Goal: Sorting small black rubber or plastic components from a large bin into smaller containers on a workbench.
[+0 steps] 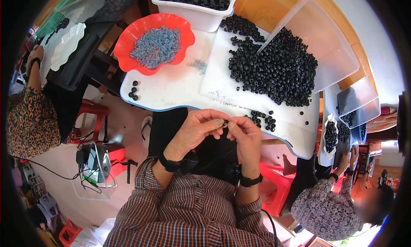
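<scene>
Close to the table's front edge, my left hand (195, 130) and my right hand (245, 136) meet fingertip to fingertip, both closed in a pinch. Between them is a small, round, dark piece (224, 123), partly covered by the fingers; it resembles the loose black pieces on the table. Several small black round pieces (270, 123) lie just beyond my right hand. Farther back, a large heap of the same black pieces (274, 69) spreads over a white board (215, 82). A red scalloped bowl (122, 54) holds many tiny grey-blue pieces (156, 47).
A white tub (192, 19) of black pieces stands at the back. A clear plastic bin (336, 54) lies tipped beside the heap. A few black pieces (133, 91) sit at the table's left edge. People work at left (34, 118) and right (327, 212). A red stool (274, 189) stands at right.
</scene>
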A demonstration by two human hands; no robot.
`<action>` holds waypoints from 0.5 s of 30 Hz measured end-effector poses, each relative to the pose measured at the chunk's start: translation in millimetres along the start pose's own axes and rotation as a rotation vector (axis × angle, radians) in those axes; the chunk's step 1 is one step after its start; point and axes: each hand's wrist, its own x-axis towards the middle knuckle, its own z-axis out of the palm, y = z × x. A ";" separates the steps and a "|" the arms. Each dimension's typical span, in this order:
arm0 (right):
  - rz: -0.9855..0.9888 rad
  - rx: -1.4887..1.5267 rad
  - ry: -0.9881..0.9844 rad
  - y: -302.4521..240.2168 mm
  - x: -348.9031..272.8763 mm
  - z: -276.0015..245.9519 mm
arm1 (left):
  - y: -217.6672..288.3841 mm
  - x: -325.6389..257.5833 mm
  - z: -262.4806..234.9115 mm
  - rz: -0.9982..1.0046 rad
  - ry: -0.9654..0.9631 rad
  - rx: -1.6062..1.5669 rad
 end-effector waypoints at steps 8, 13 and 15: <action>-0.474 -0.688 0.336 8.0 55.8 8.4 | -0.9 3.6 -11.2 0.035 0.073 -0.150; -0.592 -1.007 0.405 12.4 79.3 15.1 | -1.1 4.0 -14.6 0.045 0.076 -0.171; -0.573 -1.078 0.416 16.1 83.4 15.4 | 0.0 3.5 -14.4 0.050 0.076 -0.171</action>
